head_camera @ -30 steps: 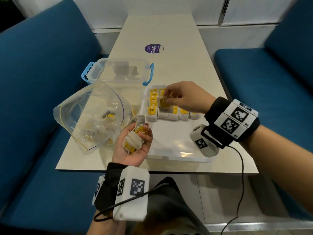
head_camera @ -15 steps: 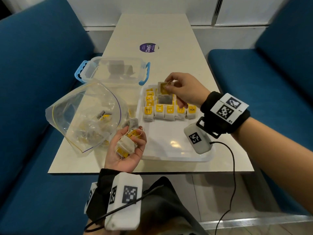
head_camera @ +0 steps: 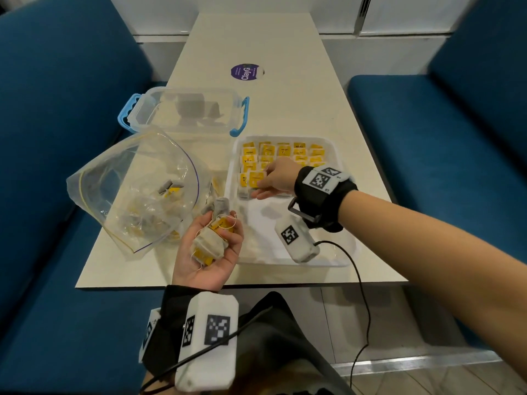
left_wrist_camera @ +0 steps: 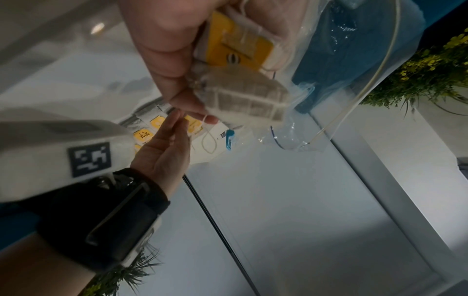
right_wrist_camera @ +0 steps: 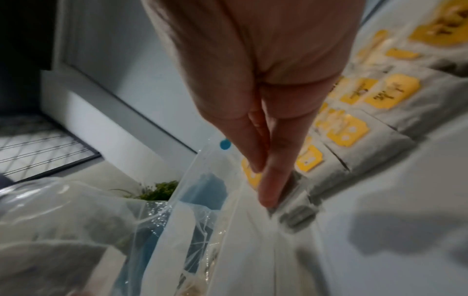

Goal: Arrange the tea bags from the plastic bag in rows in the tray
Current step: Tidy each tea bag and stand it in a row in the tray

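Right hand (head_camera: 278,178) has dropped from mid-air to the tray's (head_camera: 342,252) near-left row, straight fingers (right_wrist_camera: 274,180) pressing a tea bag (head_camera: 255,179) flat, nothing grasped. Left hand (head_camera: 211,249) is clutching spare tea bags (head_camera: 209,243). Cream table (head_camera: 285,52) is sitting between blue benches (head_camera: 57,109); plastic bag (head_camera: 137,189) and clear box (head_camera: 185,112) lying left of the tray.

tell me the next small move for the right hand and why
Probably lift the right hand off the tea bag it is setting in the tray's near row, then reach to the left hand, which holds more bags to place.
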Demonstrator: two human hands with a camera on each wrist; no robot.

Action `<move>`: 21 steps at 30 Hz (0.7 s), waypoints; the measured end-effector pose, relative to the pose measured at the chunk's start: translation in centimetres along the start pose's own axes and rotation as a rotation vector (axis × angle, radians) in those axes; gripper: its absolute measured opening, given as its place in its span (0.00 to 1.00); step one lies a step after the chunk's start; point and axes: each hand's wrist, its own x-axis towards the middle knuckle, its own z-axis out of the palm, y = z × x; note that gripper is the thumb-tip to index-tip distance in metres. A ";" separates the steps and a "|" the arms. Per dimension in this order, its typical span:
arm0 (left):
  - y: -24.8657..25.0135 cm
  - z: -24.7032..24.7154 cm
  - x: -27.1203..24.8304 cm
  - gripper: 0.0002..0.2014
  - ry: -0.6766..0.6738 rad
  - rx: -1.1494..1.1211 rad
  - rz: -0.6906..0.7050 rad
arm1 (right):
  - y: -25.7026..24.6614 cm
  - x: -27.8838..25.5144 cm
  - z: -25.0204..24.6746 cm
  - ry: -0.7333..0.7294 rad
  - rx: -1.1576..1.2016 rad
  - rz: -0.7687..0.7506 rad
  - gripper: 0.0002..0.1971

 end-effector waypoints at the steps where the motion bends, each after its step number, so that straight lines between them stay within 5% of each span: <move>1: -0.1 0.0 0.0 0.25 0.007 -0.007 0.004 | -0.1 0.0 0.1 0.001 0.022 0.055 0.04; 4: -0.3 -0.1 0.1 0.22 0.032 -0.038 0.023 | 0.0 0.2 0.4 -0.043 0.070 0.102 0.15; 10: -0.4 -0.1 0.3 0.21 0.023 -0.021 0.015 | 1.2 1.0 0.9 -0.013 -0.065 0.005 0.08; 13: -0.5 0.2 0.3 0.15 0.066 0.018 0.034 | 1.3 1.5 1.4 -0.023 -0.076 0.066 0.16; 16: -0.7 0.3 0.3 0.13 0.125 0.042 0.045 | 1.2 1.7 2.0 -0.021 -0.104 0.115 0.12; 21: -0.5 -0.1 0.2 0.23 0.071 0.012 -0.006 | 1.1 2.0 2.3 -0.022 -0.131 0.144 0.10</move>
